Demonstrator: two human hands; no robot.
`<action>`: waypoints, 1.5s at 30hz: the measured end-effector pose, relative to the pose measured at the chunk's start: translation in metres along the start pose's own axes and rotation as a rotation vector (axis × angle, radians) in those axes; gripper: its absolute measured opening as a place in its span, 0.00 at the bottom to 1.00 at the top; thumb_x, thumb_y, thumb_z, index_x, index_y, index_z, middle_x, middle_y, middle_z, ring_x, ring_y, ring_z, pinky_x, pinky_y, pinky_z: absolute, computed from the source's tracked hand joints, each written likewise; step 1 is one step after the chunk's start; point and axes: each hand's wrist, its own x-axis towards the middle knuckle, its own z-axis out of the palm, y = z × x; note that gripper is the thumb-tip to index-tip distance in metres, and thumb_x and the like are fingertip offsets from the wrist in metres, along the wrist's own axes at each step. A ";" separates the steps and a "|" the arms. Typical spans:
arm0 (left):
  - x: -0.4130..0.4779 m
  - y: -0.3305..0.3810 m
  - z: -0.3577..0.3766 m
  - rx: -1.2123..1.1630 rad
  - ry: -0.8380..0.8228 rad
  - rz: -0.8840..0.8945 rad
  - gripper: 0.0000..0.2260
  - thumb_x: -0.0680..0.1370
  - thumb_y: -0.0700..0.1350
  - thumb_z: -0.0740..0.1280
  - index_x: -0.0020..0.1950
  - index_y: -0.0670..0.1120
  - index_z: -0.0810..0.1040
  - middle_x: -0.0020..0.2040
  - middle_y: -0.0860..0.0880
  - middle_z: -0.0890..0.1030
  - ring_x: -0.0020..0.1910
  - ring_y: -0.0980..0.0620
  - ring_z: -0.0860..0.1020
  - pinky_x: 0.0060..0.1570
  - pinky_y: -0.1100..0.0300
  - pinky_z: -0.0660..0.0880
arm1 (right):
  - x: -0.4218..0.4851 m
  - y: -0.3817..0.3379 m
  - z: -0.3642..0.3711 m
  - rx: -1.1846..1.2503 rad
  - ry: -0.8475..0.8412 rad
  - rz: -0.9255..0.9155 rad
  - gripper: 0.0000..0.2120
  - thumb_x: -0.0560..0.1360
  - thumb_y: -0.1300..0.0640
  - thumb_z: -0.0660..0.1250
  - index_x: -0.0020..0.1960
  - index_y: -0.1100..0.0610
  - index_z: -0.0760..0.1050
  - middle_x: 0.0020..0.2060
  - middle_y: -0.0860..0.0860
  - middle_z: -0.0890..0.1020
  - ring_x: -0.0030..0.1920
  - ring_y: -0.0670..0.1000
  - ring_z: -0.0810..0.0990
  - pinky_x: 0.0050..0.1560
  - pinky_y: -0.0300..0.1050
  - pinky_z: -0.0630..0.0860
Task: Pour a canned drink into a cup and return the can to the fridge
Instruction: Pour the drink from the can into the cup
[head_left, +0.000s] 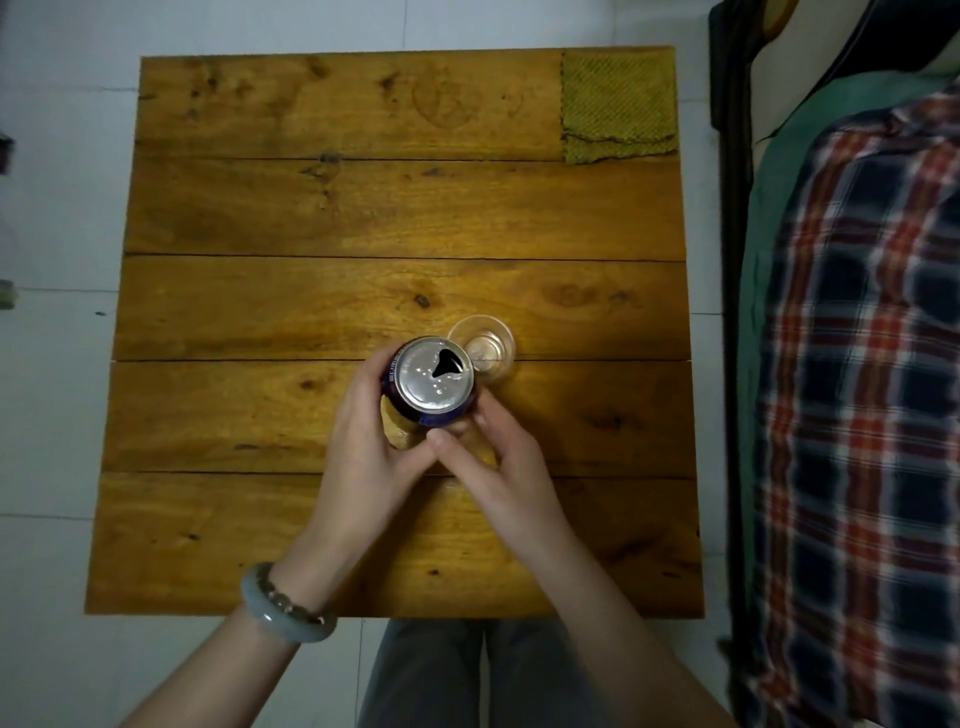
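Can (434, 382) in both hands' grip hides the cup's (488, 345) near rim.

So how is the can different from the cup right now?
The can is opaque metal with a dark blue side; the cup is clear plastic. The can is gripped by the left hand and right hand; the cup stands untouched on the table. Both are upright, with open tops.

One can (434, 382), one cup (485, 347), one cloth (618, 106).
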 end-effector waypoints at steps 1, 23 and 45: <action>-0.003 0.005 0.002 -0.022 -0.007 -0.006 0.35 0.68 0.49 0.77 0.70 0.45 0.65 0.65 0.50 0.73 0.65 0.52 0.71 0.62 0.44 0.71 | -0.003 -0.004 -0.004 -0.022 0.017 -0.006 0.28 0.71 0.41 0.66 0.69 0.41 0.65 0.64 0.39 0.74 0.66 0.41 0.70 0.68 0.52 0.67; 0.018 0.056 0.055 -0.189 0.069 0.093 0.24 0.69 0.48 0.73 0.64 0.49 0.73 0.55 0.57 0.75 0.55 0.55 0.76 0.55 0.61 0.74 | -0.002 -0.040 -0.095 -0.006 0.145 -0.140 0.31 0.64 0.58 0.78 0.62 0.47 0.67 0.57 0.39 0.77 0.58 0.37 0.75 0.55 0.31 0.72; -0.003 0.033 0.094 -0.457 0.141 -0.228 0.27 0.69 0.32 0.65 0.66 0.51 0.71 0.61 0.59 0.76 0.62 0.62 0.74 0.57 0.69 0.72 | 0.031 -0.014 -0.083 -0.253 0.213 -0.181 0.35 0.57 0.53 0.80 0.57 0.35 0.68 0.52 0.30 0.77 0.56 0.33 0.75 0.51 0.25 0.70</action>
